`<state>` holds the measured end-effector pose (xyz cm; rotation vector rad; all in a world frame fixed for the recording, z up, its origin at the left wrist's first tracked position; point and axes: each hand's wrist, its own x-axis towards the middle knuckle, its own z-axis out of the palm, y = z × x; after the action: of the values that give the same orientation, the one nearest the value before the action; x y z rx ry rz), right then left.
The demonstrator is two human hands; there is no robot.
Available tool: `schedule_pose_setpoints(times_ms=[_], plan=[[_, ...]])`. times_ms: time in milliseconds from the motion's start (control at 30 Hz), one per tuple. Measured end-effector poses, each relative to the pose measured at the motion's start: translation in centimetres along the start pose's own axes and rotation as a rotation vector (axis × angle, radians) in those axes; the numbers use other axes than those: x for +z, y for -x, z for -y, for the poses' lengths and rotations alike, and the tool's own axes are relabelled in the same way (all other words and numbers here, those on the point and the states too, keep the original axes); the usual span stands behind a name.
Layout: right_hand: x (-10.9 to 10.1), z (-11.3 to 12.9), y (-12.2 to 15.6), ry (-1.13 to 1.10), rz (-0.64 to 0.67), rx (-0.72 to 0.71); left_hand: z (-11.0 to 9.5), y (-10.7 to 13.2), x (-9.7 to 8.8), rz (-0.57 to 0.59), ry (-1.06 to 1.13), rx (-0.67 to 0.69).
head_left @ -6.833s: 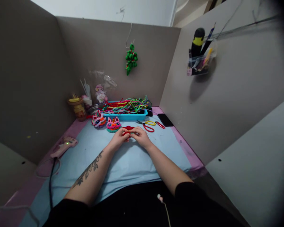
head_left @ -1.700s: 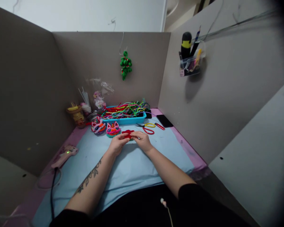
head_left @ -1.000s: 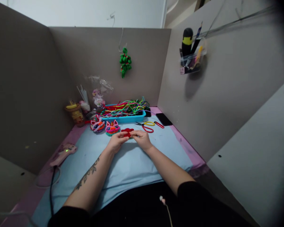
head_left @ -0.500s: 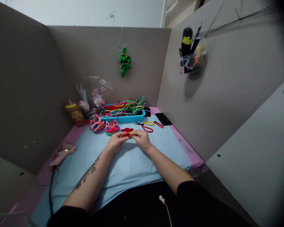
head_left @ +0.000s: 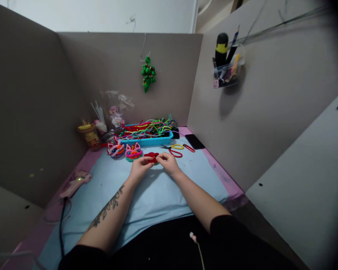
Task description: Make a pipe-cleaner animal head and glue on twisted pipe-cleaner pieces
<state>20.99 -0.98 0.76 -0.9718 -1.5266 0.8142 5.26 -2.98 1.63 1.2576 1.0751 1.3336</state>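
Note:
A small red fuzzy piece (head_left: 151, 155), apparently bent pipe cleaner, is between my two hands above the light blue cloth (head_left: 169, 195). My left hand (head_left: 140, 167) is closed on its left side, and my right hand (head_left: 168, 162) pinches at its right side. The fingers cover much of the piece, so its full shape is hidden. Just behind my left hand sits a pink and orange fuzzy animal head (head_left: 133, 151) with pointed ears; a similar fuzzy head (head_left: 115, 148) is to its left. Scissors (head_left: 174, 150) with red and yellow handles lie behind my right hand.
A blue tray (head_left: 146, 142) heaped with colourful pipe cleaners (head_left: 154, 127) stands at the back. Right of it are a red tool (head_left: 189, 147) and a dark phone (head_left: 194, 141). A corded pink glue gun (head_left: 76, 183) lies left, near a lidded cup (head_left: 89, 135). Partition walls enclose three sides.
My right hand has shifted slightly left and its fingers have bent more around the red piece. My left hand has moved a little to the right. The other things stay where they were.

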Motion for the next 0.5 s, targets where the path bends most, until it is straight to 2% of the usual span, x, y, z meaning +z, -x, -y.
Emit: schedule_pose_setpoints(times_ms=[200,333,500], plan=[[0.9,-0.7,0.2,0.024,0.045,0.035,0.1,0.1,0.3,0.022,-0.112,0.087],[1.6,-1.1,0.2,0.073,0.017,0.064,0.5,0.1,0.2,-0.005,-0.171,0.118],[1.2,-0.9,0.0,-0.113,0.069,0.156,0.5,0.0,0.3,-0.049,-0.171,0.093]])
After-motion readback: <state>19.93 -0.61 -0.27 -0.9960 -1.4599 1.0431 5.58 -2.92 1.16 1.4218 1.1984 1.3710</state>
